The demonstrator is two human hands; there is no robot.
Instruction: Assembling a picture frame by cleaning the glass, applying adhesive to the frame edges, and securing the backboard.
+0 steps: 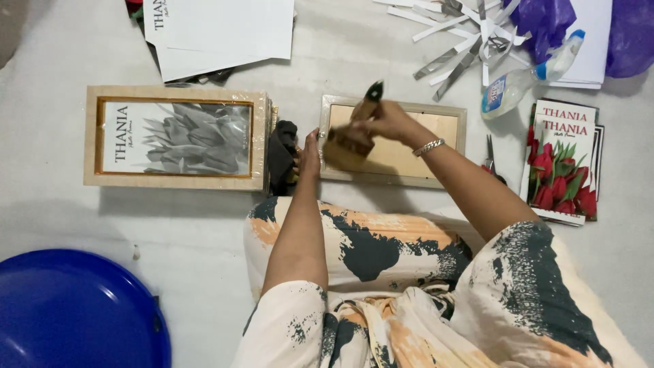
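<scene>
Over the pale wooden photo frame (446, 133), right hand (381, 121) w/ fingers wrapped round a wood-handled brush (349, 144); left hand (310, 153) at 9 o'clock, fingers together, steadying the frame edge.

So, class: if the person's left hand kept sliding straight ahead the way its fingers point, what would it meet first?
Probably the bare floor beyond the left hand; the wooden frame and dark cloth sit beside that line. Depth is unclear.

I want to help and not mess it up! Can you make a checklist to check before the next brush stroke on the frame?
1. Brush gripped by right hand: ok.
2. Left hand steadying the open wooden frame: ok.
3. Frame lying flat: ok.
4. Scissors clear of the frame: ok.
5. Spray bottle off the frame: ok.
6. Brush bristles clean: cannot tell, blurred.
</scene>
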